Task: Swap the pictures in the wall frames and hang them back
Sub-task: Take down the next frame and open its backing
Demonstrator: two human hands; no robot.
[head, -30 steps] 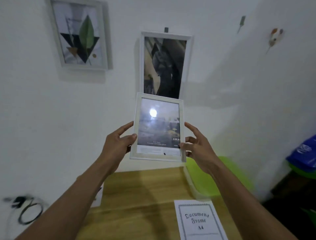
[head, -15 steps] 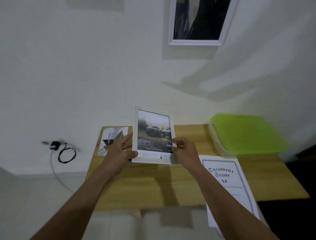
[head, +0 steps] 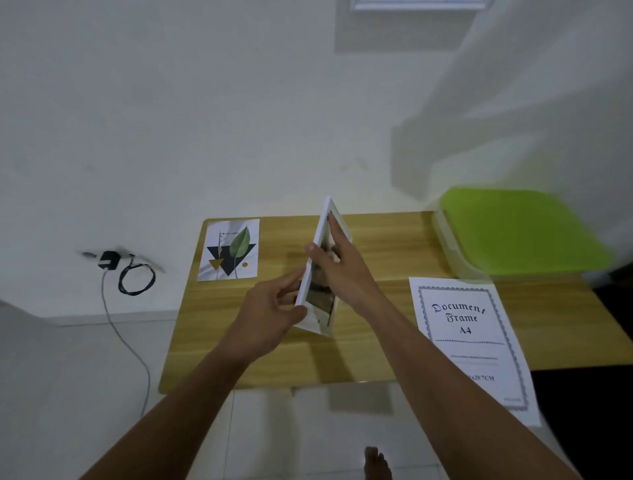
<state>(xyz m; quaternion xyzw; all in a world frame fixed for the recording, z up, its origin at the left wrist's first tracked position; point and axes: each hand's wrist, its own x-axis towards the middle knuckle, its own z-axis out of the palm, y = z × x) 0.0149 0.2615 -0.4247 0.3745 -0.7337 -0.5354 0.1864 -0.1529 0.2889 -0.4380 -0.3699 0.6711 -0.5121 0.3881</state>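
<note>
The only writing we can read is on the white sheet [head: 469,339] at 3 o'clock on the bench [head: 376,240]: "Document Frame A4" in blackletter inside an ornate border. A smaller line lower down ends in "CM"; the rest is too blurred to read.

We count one picture frame [head: 322,274] in the hands. It is white and held above the middle of the bench, turned nearly edge-on, its top toward 12 o'clock. The picture behind its glass is too foreshortened to make out.

The left hand [head: 270,311] pinches the frame's lower left edge, thumb in front and fingers behind. The right hand [head: 339,270] grips it higher up, with the thumb hooked over the left edge and the fingers laid long across the glass.

One loose leaf print [head: 229,250] lies flat at 10 o'clock, well apart from the frame. One green-lidded box [head: 520,233] sits at 2 o'clock, just beyond the sheet.

On the wall at 12 o'clock we see only the bottom edge of one wall frame [head: 418,4]. At 9 o'clock, off the bench, one black charger [head: 109,260] hangs with its coiled cable [head: 137,281]. One bare foot [head: 376,462] shows at 6 o'clock.
</note>
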